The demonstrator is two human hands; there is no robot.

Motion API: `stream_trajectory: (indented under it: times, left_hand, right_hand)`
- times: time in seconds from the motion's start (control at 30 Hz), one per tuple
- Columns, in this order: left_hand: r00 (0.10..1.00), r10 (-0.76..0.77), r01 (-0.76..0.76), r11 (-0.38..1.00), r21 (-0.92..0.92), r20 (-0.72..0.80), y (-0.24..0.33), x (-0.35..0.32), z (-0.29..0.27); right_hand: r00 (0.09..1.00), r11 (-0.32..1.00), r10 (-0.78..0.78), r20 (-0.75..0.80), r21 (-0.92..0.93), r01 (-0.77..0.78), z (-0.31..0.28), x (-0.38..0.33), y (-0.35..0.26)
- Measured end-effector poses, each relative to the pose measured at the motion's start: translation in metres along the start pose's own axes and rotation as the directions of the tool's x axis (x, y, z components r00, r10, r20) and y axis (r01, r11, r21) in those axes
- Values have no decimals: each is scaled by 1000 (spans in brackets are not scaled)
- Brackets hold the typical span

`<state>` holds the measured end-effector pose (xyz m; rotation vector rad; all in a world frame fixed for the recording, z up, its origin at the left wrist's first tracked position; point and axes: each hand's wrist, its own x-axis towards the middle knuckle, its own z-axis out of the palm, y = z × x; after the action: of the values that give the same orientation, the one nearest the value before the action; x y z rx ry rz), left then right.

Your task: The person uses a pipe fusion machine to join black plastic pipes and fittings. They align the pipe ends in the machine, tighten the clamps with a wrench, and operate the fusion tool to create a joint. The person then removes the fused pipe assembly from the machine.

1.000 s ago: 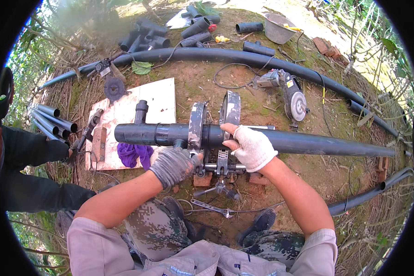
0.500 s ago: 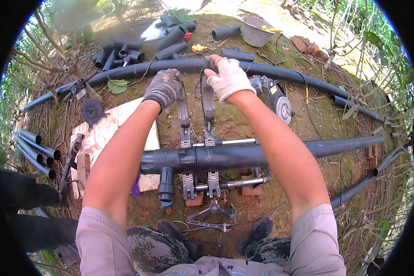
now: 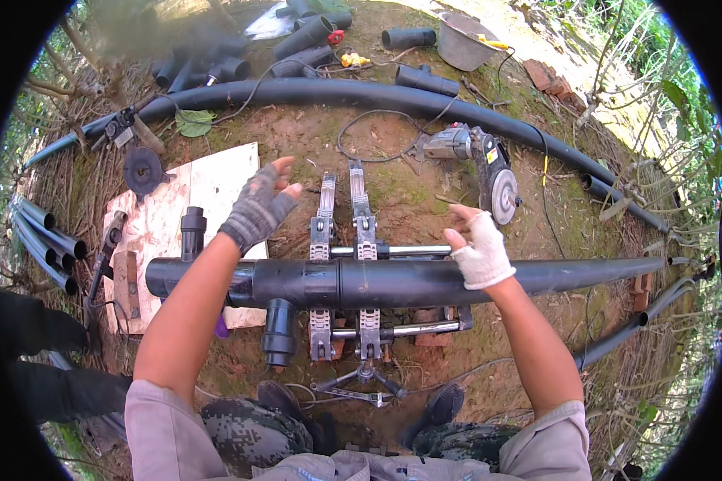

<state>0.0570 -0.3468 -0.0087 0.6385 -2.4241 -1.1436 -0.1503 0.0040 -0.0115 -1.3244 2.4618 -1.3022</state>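
My left hand, in a grey fingerless glove, is open over the pale board, beside the hinged metal clamp halves but apart from them. My right hand, in a white fingerless glove, is open, fingers apart, just above the black plastic pipe or resting on its far side; I cannot tell which. The pipe lies across the lower jaws of a pipe clamping frame with two steel guide rods. Left of the jaws, a tee fitting on the pipe has its branch toward me.
Beyond the frame lie an angle grinder, a long curved pipe, loose fittings and a grey bucket. At left are a board, a round black plate tool, thin pipes and another person's dark-clad legs.
Both hands have let go of the upper clamp halves, which now sit lower in view. The left hand moved left and nearer; the right came right and nearer, to the pipe.
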Motion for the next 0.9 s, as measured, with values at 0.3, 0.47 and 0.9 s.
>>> stream_trajectory:
  times: [0.3, 0.47, 0.9]
  left_hand:
    - [647, -744, 604, 635, -483, -169, -81, -241, -101]
    - [537, -778, 632, 114, -766, 327, -92, -262, -41]
    - [892, -452, -46, -41, -998, -22, -53, -163, 1]
  right_hand:
    - [367, 497, 857, -361, 767, -406, -92, -130, 106]
    - [274, 200, 956, -107, 919, -339, -61, -161, 122]
    - [556, 701, 596, 579, -37, -713, -56, -160, 30]
